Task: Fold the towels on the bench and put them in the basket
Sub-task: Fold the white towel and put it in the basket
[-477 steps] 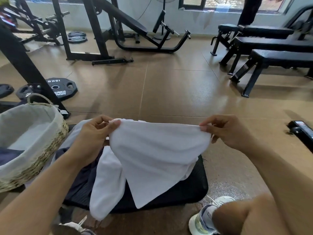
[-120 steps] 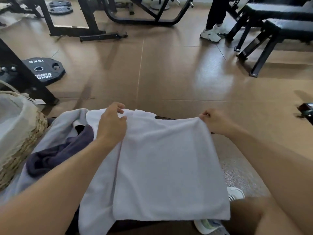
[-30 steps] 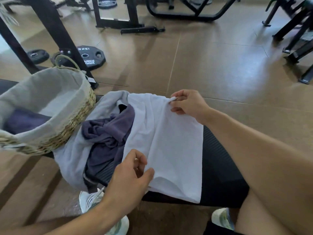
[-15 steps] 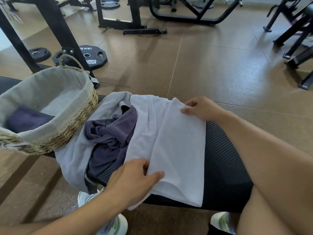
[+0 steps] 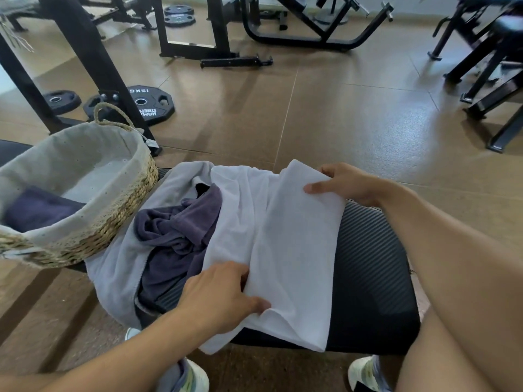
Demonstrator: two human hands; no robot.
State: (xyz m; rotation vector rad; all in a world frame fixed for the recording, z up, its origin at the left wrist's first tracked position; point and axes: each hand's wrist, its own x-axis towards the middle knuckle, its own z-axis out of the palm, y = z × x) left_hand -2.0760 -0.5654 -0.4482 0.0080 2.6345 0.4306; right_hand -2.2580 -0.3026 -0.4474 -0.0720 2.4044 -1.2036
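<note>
White towel [image 5: 294,250] lies on the black ribbed worktop [image 5: 370,264], partly folded, with its near edge hanging over the worktop's front. The right hand [image 5: 348,183] pinches the towel's far right corner, thumb on top and fingers curled beneath the cloth. The left hand [image 5: 218,295] grips the near left edge, thumb laid over the fabric and fingers tucked under the fold. To the left of the white towel, a crumpled purple towel [image 5: 181,227] rests on a grey towel [image 5: 119,261]. The woven basket [image 5: 93,239] with cloth liner stands at the worktop's left end and holds a folded dark towel [image 5: 39,210].
</note>
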